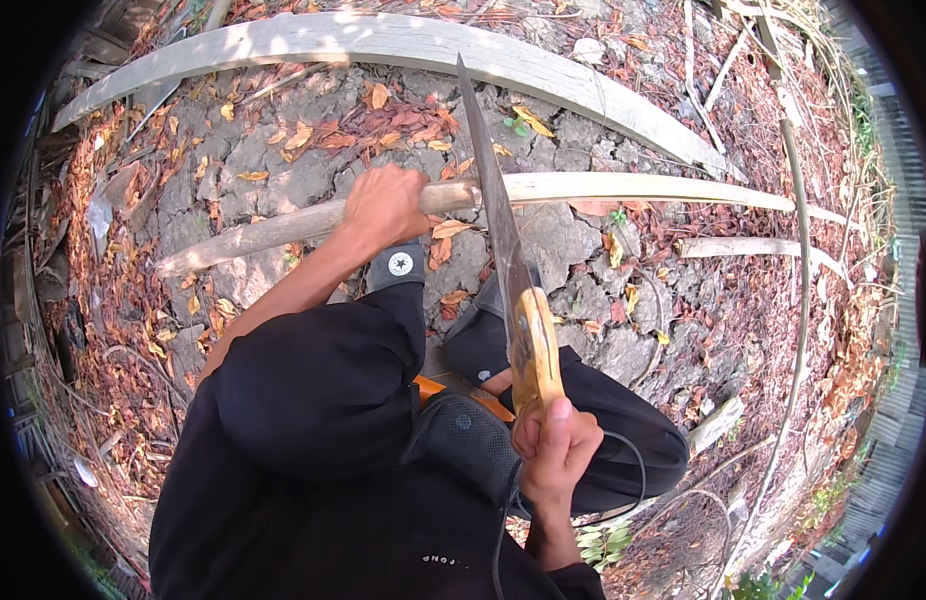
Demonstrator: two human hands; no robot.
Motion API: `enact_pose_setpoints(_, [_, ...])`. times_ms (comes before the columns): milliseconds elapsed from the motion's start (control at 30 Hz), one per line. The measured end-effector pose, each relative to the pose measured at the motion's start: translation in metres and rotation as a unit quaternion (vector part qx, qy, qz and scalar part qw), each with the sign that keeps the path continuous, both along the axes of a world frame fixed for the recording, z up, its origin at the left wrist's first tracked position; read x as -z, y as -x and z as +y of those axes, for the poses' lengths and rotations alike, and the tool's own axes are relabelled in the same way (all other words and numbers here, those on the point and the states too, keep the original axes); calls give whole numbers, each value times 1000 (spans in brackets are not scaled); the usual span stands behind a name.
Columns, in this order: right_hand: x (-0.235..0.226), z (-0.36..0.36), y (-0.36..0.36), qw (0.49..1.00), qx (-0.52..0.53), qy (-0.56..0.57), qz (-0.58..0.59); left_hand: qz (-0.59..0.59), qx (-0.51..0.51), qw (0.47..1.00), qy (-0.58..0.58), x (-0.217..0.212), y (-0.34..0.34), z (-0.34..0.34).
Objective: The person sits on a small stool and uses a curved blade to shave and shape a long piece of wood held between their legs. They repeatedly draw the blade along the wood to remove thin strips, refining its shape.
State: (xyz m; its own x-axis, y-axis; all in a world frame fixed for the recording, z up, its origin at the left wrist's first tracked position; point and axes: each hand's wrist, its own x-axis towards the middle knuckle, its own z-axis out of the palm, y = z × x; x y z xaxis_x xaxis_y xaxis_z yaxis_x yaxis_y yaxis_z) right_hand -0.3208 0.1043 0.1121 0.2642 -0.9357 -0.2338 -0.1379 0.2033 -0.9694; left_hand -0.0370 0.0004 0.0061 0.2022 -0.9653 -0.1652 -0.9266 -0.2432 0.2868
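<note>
Head view shows the left hand point(385, 205) closed around a long pole point(603, 188), pinning it across cracked ground point(283, 170); the right hand point(555, 447) grips the wooden handle of a long knife point(495, 200), its blade crossing the pole just right of that left hand; right of the blade the pole looks pale and stripped, left of it darker bark remains, so the trimming seems part done; a curved plank point(403, 40) lies beyond the pole.

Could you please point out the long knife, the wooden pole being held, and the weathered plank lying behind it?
Long knife point(495, 200), head view, middle of the blade.
Wooden pole point(643, 188), head view, pale peeled stretch.
Weathered plank point(383, 38), head view, sunlit top face.
</note>
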Motion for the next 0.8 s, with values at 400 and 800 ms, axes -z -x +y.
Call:
enact_pose_setpoints(400, [0, -4, 2, 1000, 13, 5, -6, -2, -2, 999, -34, 5, 1, 0])
enact_pose_setpoints(800, [1, -8, -8, 990, -65, 85, 87, 12, -7, 999, -45, -2, 8, 5])
